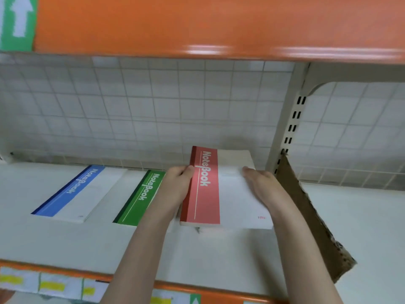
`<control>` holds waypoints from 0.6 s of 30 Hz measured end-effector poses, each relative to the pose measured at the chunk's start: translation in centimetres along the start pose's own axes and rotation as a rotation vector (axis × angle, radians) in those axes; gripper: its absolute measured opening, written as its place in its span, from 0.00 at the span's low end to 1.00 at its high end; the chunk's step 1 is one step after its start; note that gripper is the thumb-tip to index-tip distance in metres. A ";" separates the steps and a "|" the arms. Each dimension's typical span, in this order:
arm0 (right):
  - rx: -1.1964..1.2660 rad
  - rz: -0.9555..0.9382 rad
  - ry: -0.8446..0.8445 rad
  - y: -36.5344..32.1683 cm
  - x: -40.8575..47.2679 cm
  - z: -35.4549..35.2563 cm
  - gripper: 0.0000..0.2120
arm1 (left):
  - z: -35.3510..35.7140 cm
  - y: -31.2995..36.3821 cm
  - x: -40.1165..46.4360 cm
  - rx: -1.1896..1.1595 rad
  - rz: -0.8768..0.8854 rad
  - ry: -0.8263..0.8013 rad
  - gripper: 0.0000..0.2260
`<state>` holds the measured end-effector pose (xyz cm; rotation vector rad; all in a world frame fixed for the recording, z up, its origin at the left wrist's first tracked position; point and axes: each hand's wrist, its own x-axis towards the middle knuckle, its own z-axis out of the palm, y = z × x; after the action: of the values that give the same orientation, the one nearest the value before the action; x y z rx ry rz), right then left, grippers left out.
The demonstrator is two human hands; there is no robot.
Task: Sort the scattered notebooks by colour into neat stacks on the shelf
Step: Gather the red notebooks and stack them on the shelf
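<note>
A red-and-white notebook [206,194] lies on top of a stack on the white shelf [65,238], right of centre. My left hand [175,185] grips its left spine edge, thumb curled over the red band. My right hand [260,185] lies flat on the white right half of the cover, fingers straight. A green-and-white notebook [142,196] sits just left of it, partly hidden by my left hand. Further left lies a blue-and-white notebook [74,191].
A brown cardboard divider [311,216] stands on edge right of the red stack, below the slotted upright post [289,128]. A wire grid [153,106] backs the shelf. An orange shelf front [197,25] hangs overhead; an orange price rail [65,279] runs along the near edge.
</note>
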<state>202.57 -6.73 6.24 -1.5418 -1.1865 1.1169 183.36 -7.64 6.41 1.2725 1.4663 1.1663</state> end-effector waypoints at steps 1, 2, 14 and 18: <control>-0.004 0.010 0.010 0.1 0.5 -0.2 0.14 | 0.5 0.1 0.5 0.025 0.006 -0.006 0.15; -0.008 0.021 0.019 0.3 1.0 -0.4 0.14 | 0.9 0.2 0.9 0.058 0.015 -0.015 0.15; -0.209 -0.084 0.207 1.9 3.7 -0.8 0.11 | 4.2 -0.2 4.4 0.401 0.192 0.056 0.17; -0.277 -0.117 0.192 1.8 3.9 -0.7 0.10 | 4.7 -0.5 4.8 0.521 0.239 0.089 0.18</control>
<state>204.18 -3.31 4.15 -1.7198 -1.3205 0.7320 187.28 -2.40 4.82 1.8082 1.7939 1.0322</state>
